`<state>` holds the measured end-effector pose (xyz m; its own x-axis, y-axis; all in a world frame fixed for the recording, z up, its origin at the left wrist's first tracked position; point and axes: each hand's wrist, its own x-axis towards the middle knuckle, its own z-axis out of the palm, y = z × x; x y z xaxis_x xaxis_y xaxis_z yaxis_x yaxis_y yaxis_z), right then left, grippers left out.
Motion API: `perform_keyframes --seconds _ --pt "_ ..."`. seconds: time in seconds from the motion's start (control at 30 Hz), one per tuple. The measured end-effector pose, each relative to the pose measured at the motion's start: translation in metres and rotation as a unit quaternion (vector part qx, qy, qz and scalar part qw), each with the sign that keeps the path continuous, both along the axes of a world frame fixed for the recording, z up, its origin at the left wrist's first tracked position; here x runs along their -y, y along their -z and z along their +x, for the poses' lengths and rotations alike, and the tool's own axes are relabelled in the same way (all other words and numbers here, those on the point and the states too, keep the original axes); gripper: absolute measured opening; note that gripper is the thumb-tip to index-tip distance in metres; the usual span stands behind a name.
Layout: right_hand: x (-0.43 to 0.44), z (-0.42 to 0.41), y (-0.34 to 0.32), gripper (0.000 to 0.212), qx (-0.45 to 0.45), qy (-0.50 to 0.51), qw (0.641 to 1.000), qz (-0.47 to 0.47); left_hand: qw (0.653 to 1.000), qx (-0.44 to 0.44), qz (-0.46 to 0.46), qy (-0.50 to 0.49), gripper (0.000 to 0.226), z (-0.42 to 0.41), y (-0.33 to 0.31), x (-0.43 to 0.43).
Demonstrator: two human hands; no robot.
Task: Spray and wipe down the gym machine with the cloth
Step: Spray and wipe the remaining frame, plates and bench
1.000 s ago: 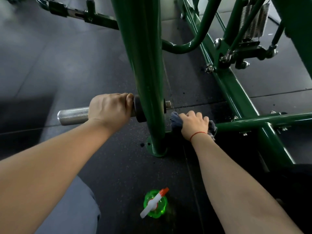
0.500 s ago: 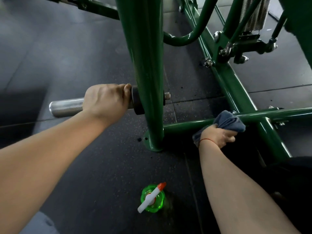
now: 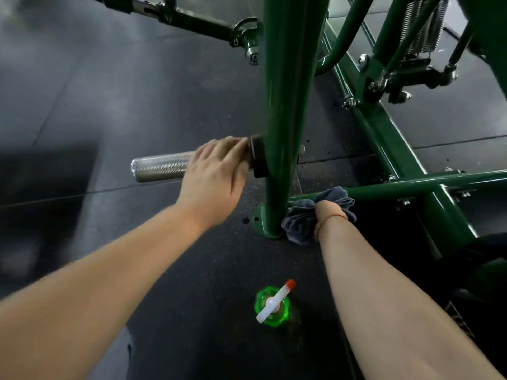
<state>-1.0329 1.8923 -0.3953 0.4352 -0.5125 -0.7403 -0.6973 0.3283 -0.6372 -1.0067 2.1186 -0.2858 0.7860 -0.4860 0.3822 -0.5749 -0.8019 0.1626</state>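
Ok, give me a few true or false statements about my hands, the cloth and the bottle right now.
1. The right hand holds the cloth at the foot of the green post. True.
2. The bottle stands on the floor. True.
3. The left hand holds the bottle. False: it rests on the silver bar.
4. The cloth is red. False: it is grey.

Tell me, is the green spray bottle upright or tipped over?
Upright. The spray bottle stands on the floor, its white trigger head seen from above.
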Motion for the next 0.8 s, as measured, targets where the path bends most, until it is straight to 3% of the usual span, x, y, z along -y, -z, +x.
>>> perform_keyframes --seconds 0.07,0.13,0.23,0.3,0.5,0.67,0.8 --pt "0.005 -0.005 -0.007 0.024 0.023 -0.024 0.999 0.027 0.998 -0.007 -0.012 0.067 0.054 -0.035 0.029 -0.019" --pt "0.013 -0.014 -0.010 0.026 0.039 -0.010 0.998 0.056 0.986 -0.090 0.050 0.129 0.071 -0.063 0.062 -0.032" --pt "0.005 -0.032 -0.035 0.020 0.077 -0.014 0.994 0.077 0.920 -0.279 0.197 0.190 0.097 -0.077 0.097 -0.038" --pt "-0.003 -0.040 -0.049 0.015 0.105 -0.053 0.991 0.067 0.872 -0.355 0.262 0.214 0.106 -0.075 0.105 -0.034" --pt "-0.031 -0.055 -0.061 0.021 0.184 -0.024 0.979 0.084 0.831 -0.405 0.274 0.267 0.129 -0.090 0.126 -0.003" --pt "-0.042 -0.069 -0.057 0.021 0.186 -0.019 0.978 0.090 0.845 -0.415 0.196 0.274 0.099 -0.109 0.126 0.018" --pt "-0.037 -0.083 -0.058 0.024 0.174 -0.014 0.984 0.031 0.846 -0.464 0.145 0.221 0.092 -0.118 0.123 0.029"
